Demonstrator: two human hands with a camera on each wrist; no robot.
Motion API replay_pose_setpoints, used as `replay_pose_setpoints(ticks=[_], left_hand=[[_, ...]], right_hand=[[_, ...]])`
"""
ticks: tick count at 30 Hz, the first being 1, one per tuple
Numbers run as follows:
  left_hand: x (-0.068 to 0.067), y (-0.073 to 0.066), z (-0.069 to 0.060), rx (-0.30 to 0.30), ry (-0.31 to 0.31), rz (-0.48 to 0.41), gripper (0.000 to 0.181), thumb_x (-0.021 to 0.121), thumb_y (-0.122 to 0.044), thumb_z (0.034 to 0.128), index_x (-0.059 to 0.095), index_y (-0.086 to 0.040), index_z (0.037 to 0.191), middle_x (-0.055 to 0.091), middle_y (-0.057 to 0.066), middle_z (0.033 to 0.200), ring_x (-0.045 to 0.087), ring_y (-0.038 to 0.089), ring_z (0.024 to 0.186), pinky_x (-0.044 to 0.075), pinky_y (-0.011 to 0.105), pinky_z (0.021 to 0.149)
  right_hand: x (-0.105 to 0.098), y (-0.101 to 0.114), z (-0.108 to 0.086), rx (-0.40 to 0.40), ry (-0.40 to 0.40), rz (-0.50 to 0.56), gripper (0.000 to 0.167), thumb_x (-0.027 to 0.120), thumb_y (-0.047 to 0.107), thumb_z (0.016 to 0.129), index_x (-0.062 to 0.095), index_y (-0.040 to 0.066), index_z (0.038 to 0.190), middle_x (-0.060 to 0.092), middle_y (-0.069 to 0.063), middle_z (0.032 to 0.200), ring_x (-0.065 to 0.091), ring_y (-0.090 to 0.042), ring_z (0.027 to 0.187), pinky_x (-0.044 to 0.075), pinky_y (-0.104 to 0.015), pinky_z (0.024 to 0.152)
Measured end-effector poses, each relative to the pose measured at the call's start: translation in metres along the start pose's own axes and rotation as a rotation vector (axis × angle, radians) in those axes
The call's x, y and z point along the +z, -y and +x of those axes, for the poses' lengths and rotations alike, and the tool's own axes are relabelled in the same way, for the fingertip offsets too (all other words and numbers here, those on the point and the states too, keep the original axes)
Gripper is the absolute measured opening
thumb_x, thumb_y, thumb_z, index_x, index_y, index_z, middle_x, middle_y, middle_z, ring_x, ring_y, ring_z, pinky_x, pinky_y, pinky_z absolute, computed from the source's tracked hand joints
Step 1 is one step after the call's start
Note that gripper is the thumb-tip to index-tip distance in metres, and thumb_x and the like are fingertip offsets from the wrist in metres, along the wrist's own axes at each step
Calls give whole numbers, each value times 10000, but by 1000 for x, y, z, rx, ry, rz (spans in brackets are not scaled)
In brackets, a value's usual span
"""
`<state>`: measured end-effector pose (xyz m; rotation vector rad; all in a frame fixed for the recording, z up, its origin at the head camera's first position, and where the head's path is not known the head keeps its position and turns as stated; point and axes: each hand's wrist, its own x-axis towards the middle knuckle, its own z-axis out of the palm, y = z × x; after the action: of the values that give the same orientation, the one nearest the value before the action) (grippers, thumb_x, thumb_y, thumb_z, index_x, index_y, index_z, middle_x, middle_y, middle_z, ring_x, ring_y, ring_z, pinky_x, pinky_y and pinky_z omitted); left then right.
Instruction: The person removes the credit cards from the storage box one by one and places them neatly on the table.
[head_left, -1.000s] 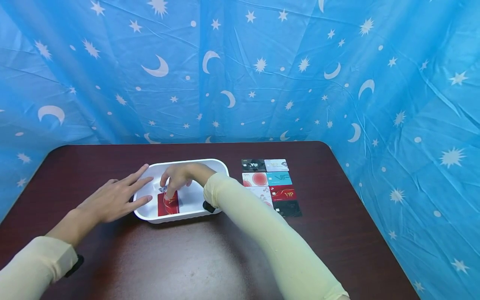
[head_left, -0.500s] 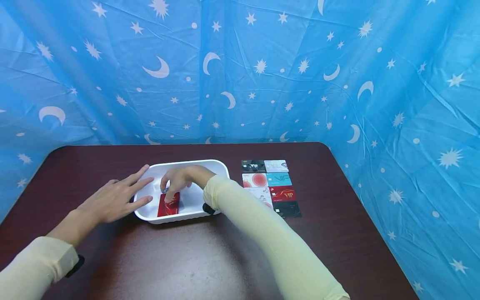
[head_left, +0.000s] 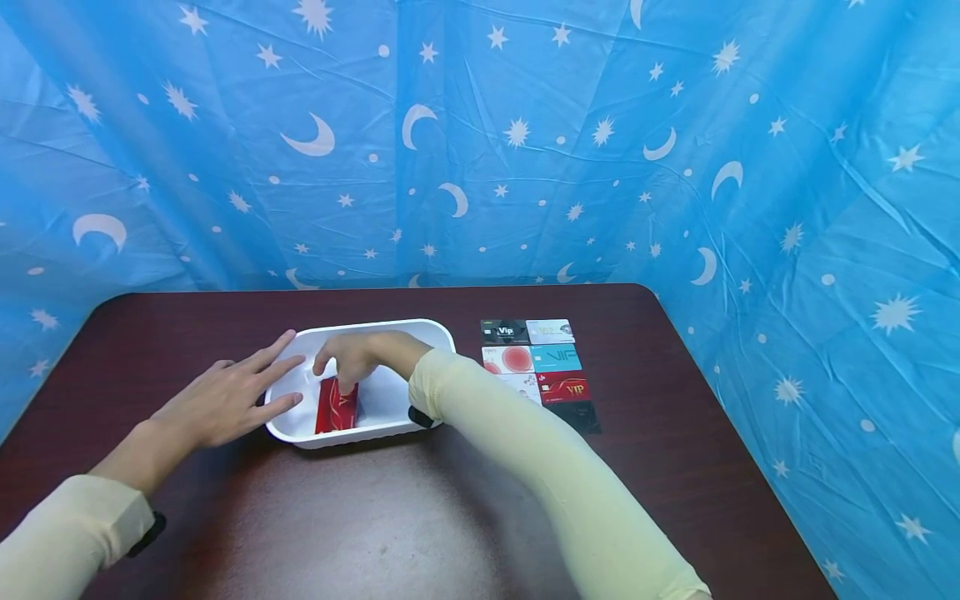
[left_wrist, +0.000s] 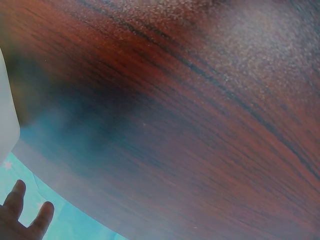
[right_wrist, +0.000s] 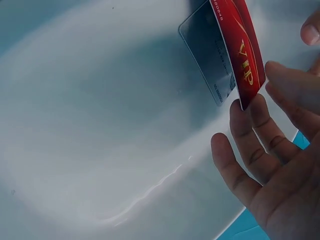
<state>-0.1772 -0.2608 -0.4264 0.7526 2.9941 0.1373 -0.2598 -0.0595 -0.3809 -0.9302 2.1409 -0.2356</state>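
Note:
A red VIP card [head_left: 335,412] is tilted up inside the white tray [head_left: 393,387], its raised end pinched by the fingers of my right hand [head_left: 352,357]. In the right wrist view, gold letters face up on the red card [right_wrist: 245,60], and a silver-grey card [right_wrist: 205,50] lies partly under it on the tray floor. My left hand [head_left: 225,400] is spread at the tray's left end, its fingertips over the rim. Two left fingers [left_wrist: 42,217] show at the left wrist view's corner.
Right of the tray, several cards lie in two columns on the dark wood table [head_left: 360,517], among them a teal card [head_left: 557,358], another red VIP card [head_left: 562,387] and a black card [head_left: 576,415]. My right sleeve [head_left: 517,442] partly covers the nearest ones. A blue curtain [head_left: 480,150] hangs behind.
The red card, earlier lying flatter under my right fingers, has its far end lifted and is tilted. The grey piece seen beside its far end is hidden in the head view. My left hand stays put.

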Motion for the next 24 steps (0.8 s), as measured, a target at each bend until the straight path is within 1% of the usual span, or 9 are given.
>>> replay_pose_setpoints(ticks=[4, 7, 11, 14, 18, 20, 24], left_hand=[[0, 0, 0, -6, 8, -1, 722, 550, -549, 942, 439, -96, 1494, 258, 227, 1595, 567, 461, 1210, 455, 643, 936], [1, 1, 0, -7, 9, 1, 720, 542, -552, 946, 439, -96, 1494, 260, 230, 1593, 568, 461, 1210, 457, 641, 931], [1, 1, 0, -3, 4, 0, 715, 548, -544, 945, 444, -94, 1490, 269, 232, 1589, 570, 454, 1210, 462, 642, 922], [2, 1, 0, 3, -4, -1, 713, 558, -537, 942, 449, -90, 1486, 277, 233, 1585, 574, 451, 1206, 467, 641, 915], [2, 0, 0, 6, -7, 1, 716, 556, -541, 942, 446, -91, 1488, 278, 230, 1585, 573, 454, 1204, 468, 637, 916], [2, 0, 0, 5, -6, 2, 718, 553, -544, 942, 445, -92, 1489, 277, 230, 1586, 574, 454, 1204, 466, 638, 919], [1, 0, 0, 2, -6, 7, 719, 557, -543, 939, 450, -89, 1486, 279, 232, 1585, 577, 448, 1205, 466, 640, 918]], right_hand=[[0, 2, -4, 18, -6, -27, 535, 650, -12, 913, 555, 134, 1418, 521, -9, 1396, 519, -82, 1028, 496, -149, 760], [0, 3, -7, 23, -19, -32, 499, 659, -15, 909, 589, 136, 1380, 550, -8, 1339, 527, -76, 1038, 508, -147, 745], [1, 2, -12, -25, -55, -36, 427, 668, -22, 905, 612, 102, 1309, 602, -29, 1177, 576, -101, 955, 520, -164, 714], [2, 0, -17, -72, -91, -60, 344, 668, -18, 907, 613, 83, 1231, 616, -32, 1079, 588, -106, 892, 519, -166, 692], [5, -4, -26, -92, -124, -82, 273, 666, -10, 909, 584, 87, 1151, 614, -31, 1018, 590, -100, 850, 515, -156, 675], [5, -7, -30, -93, -131, -86, 264, 667, -2, 911, 566, 94, 1135, 613, -31, 996, 586, -99, 840, 514, -156, 669], [7, -12, -39, -120, -138, -99, 260, 679, 25, 914, 545, 98, 1123, 616, -34, 966, 588, -105, 837, 513, -158, 673]])
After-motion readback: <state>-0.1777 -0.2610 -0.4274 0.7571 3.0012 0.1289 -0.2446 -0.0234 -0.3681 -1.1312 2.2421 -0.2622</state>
